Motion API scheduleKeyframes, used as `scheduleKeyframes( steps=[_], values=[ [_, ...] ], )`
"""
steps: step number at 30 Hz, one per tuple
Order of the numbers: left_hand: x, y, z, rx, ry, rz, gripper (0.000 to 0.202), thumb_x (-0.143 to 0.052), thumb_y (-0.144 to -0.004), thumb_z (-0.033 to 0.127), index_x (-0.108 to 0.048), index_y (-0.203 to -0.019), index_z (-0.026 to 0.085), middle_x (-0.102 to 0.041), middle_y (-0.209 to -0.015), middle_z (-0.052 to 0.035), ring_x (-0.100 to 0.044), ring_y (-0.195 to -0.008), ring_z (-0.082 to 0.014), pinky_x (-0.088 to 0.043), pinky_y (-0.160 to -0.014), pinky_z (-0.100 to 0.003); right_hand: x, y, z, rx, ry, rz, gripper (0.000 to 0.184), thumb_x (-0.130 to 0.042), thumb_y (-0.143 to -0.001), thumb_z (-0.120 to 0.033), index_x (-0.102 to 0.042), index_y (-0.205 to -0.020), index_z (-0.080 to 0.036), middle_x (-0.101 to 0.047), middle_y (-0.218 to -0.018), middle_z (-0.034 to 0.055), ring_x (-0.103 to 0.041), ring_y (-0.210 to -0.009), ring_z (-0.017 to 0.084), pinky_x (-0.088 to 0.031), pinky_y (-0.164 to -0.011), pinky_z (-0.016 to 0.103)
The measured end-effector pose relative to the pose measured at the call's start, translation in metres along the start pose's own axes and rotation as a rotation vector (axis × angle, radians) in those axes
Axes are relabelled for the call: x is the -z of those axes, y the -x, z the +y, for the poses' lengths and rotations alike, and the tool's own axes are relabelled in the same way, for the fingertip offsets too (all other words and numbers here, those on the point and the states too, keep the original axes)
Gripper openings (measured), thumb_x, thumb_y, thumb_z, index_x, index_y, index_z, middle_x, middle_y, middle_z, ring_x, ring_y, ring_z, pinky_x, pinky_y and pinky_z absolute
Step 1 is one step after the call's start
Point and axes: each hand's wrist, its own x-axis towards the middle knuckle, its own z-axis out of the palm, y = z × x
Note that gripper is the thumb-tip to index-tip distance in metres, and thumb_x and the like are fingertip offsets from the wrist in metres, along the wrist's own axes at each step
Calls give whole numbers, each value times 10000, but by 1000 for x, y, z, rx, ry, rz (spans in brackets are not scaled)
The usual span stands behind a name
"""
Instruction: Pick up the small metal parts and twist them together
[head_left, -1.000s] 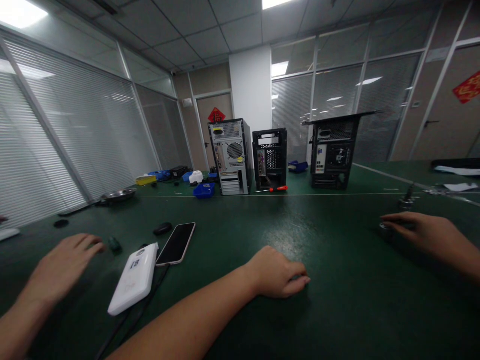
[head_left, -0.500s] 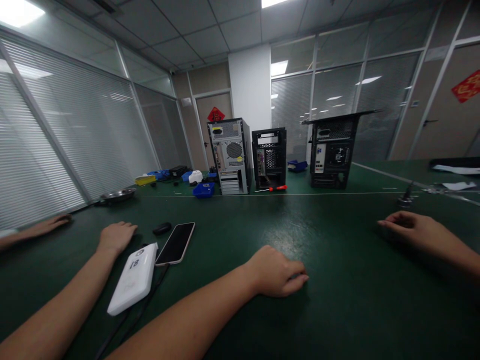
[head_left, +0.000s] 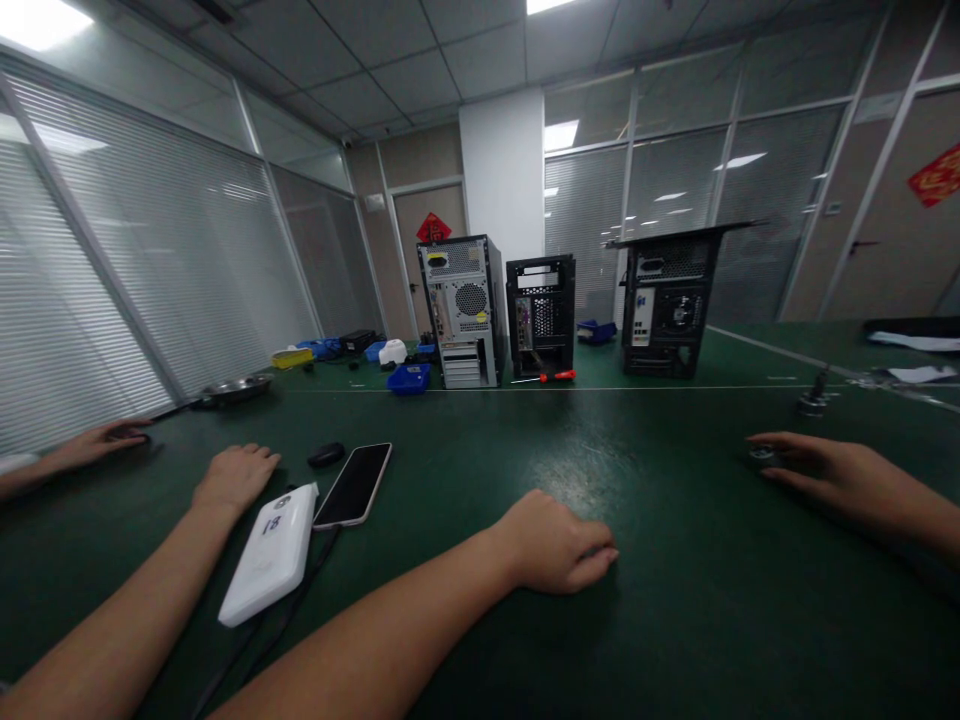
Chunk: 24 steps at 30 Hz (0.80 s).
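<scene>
The right hand [head_left: 836,476] is low over the green, flat-topped table [head_left: 690,620], thumb and forefinger apart on either side of a small, round, silvery metal piece [head_left: 762,455]; whether they press on it, I cannot tell. That straddle probably stops the piece from straying. The left hand [head_left: 556,545] lies loosely clenched with nothing showing in it, seemingly just resting. Beyond the right hand, a dark metal part with an upright stem [head_left: 813,402] stands on its wider base, likely for stability.
</scene>
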Motion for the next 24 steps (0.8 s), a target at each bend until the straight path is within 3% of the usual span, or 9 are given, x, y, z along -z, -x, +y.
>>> scheduleKeyframes(
  steps=[6,11,16,19,24],
  values=[
    [0,0,0,-8,-6,21,256,-500,-993,385,-694,-1048,227,-701,-679,0,-682,-612,-186,-418,-526,-270,-12,4,-47,190,88,22,525,-557,-895,-471,-581,-1384,-280,-662,-1307,61,-660,-1124,229,-534,-974,365],
    [1,0,0,44,3,25,288,-499,-996,411,-716,-1055,230,-720,-709,-13,-696,-642,-195,-434,-539,-266,-27,20,-129,494,137,37,477,-565,-912,-404,-564,-1385,-348,-645,-1321,37,-655,-1138,216,-554,-968,409],
    [0,0,-1,68,-18,45,380,-466,-1007,520,-688,-1092,223,-694,-676,-17,-695,-643,-210,-452,-550,-272,-36,52,-207,787,231,9,478,-560,-909,-249,-569,-1377,-351,-666,-1249,48,-652,-1094,191,-567,-882,359],
    [-1,1,-1,49,-59,43,383,-463,-1010,519,-653,-1099,198,-696,-702,-30,-696,-649,-221,-464,-549,-274,-41,64,-227,880,257,32,480,-565,-899,-208,-584,-1355,-358,-687,-1201,41,-664,-1021,183,-559,-819,343],
    [0,1,0,33,-57,33,372,-470,-1003,501,-619,-1132,186,-694,-710,-32,-690,-643,-224,-475,-553,-278,-52,67,-230,903,251,67,446,-555,-905,-184,-593,-1329,-314,-707,-1160,41,-668,-993,185,-547,-816,353]
  ],
)
